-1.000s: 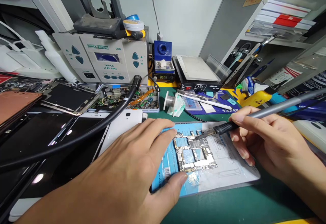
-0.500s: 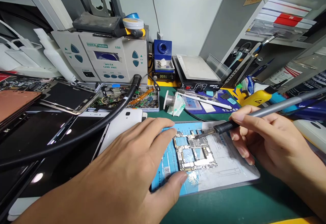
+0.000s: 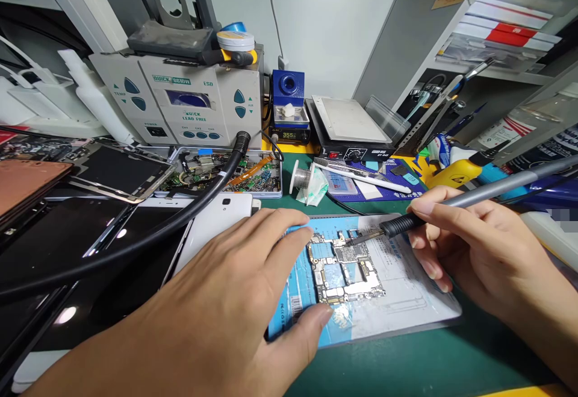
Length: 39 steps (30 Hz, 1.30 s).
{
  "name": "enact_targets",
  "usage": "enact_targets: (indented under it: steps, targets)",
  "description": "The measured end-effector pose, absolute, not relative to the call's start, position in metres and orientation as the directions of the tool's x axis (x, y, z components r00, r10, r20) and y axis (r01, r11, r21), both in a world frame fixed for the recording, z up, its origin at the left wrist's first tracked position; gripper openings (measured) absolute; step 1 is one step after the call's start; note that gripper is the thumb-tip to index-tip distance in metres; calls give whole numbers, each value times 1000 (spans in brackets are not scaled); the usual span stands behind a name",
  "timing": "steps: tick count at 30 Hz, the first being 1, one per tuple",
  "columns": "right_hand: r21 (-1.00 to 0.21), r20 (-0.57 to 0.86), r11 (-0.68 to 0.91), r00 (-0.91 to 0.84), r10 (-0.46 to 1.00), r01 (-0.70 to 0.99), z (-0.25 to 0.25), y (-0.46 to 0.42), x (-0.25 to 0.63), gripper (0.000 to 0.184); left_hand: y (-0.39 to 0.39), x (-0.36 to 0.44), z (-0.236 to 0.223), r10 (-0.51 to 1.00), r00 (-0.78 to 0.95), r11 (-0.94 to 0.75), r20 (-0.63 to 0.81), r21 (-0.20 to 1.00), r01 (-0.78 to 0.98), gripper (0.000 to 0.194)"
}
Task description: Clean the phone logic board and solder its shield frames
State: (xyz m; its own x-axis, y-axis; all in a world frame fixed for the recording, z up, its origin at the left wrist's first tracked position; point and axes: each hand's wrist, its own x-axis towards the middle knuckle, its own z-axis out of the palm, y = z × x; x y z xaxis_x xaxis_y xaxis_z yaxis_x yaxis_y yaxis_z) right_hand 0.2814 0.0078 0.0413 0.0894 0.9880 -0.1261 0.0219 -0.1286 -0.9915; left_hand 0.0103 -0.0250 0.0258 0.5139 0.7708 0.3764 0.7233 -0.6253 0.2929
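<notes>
A phone circuit board [image 3: 347, 290] lies flat on a blue and white box-like pad [image 3: 406, 300]. My left hand [image 3: 239, 282] spans its left side, thumb at the lower left corner and index finger at the upper left corner, steadying it between them. Between the thumb and fingers of my right hand [image 3: 465, 240] is a soldering iron [image 3: 401, 223], held like a pen. Its thin tip touches, or hovers just over, the upper part of the board, beside a grey chip area. The folded fingers of the right hand are near the pad's right part.
A hot air station [image 3: 180, 102] stands at the back left, its black hose [image 3: 198, 210] crossing the left side over phone screens [image 3: 40, 234]. Behind the pad are a solder spool [image 3: 301, 178], a tray of boards [image 3: 217, 171], the iron's station [image 3: 289, 135] and a heating plate [image 3: 352, 123].
</notes>
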Motion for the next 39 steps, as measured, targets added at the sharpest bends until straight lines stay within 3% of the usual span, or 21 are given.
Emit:
enact_targets:
  steps: [39]
  targets:
    - [-993,-112,-114,100,989,14,39,7,283,26,-24,12,26,769,517,-631,376,322,705,49]
